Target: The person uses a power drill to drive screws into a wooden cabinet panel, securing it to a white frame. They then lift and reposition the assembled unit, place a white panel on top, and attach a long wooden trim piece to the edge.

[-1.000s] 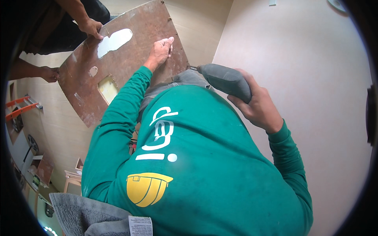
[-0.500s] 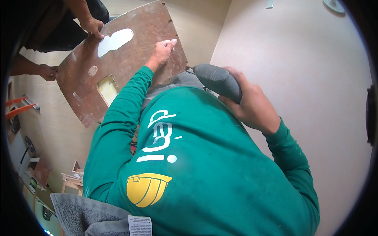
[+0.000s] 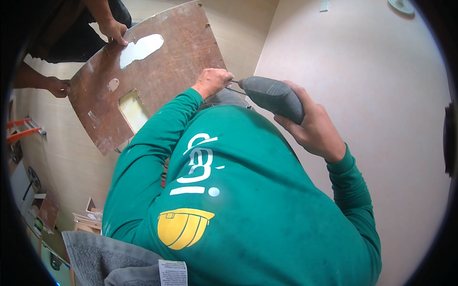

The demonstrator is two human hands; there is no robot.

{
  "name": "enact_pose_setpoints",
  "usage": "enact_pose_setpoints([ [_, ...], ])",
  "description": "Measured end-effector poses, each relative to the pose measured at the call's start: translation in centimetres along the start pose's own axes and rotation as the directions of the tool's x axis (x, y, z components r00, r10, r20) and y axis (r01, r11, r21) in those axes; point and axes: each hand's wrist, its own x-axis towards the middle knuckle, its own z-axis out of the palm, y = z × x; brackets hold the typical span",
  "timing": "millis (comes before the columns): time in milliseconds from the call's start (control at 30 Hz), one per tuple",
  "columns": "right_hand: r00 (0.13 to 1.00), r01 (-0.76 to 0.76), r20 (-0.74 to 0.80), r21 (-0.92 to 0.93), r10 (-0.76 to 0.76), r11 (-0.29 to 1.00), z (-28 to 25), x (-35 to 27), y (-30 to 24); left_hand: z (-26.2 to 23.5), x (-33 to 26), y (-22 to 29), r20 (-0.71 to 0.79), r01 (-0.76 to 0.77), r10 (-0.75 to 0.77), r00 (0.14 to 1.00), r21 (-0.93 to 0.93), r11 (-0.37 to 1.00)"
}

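In my right hand (image 3: 317, 126) is a dark grey power drill (image 3: 273, 95), its nose aimed left. My left hand (image 3: 213, 82) is closed beside the drill's tip, thumb and fingertips pinched together by the thin bit (image 3: 235, 82); whatever small piece they hold is too small to make out. Just beyond, a brown wooden panel (image 3: 176, 52) tilts across the upper left, with screws or holes along its right edge. It has an irregular white patch (image 3: 140, 50) and a rectangular cutout (image 3: 133, 110). Another person's two hands (image 3: 113, 32) grip the panel's left side.
A pale wall (image 3: 353, 95) stands at my right, close to the drill arm. An orange ladder (image 3: 24, 131) is at the far left. Boards and a wooden frame (image 3: 88, 223) lie lower left. A grey towel (image 3: 109, 257) hangs over my shoulder.
My left hand has left the panel's face and moved right and down to the drill tip. The drill has shifted slightly right. The panel is nearly still.
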Motion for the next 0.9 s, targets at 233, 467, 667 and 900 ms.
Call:
enact_pose_setpoints([
  [233,0.998,-0.014,-0.065,0.029,0.015,0.999,-0.5,-0.9,0.9,0.8,-0.6,1.0,-0.195,0.035,-0.025,0.98,0.045,0.998],
  [467,0.984,-0.133,-0.112,0.068,0.14,0.989,-1.0,-3.8,0.6,1.4,-0.8,0.8,-0.292,-0.007,0.043,0.956,0.124,0.992],
  [667,0.906,-0.397,-0.069,0.209,0.419,0.894,-1.3,-6.2,1.6,-1.0,-3.1,0.9,-0.097,0.279,-0.546,0.832,-0.778,0.563],
  [900,0.986,-0.106,-0.12,0.117,0.12,0.987,-1.3,-3.5,10.0,-1.5,-10.3,5.7,0.121,0.056,-0.685,0.718,-0.992,-0.117],
])
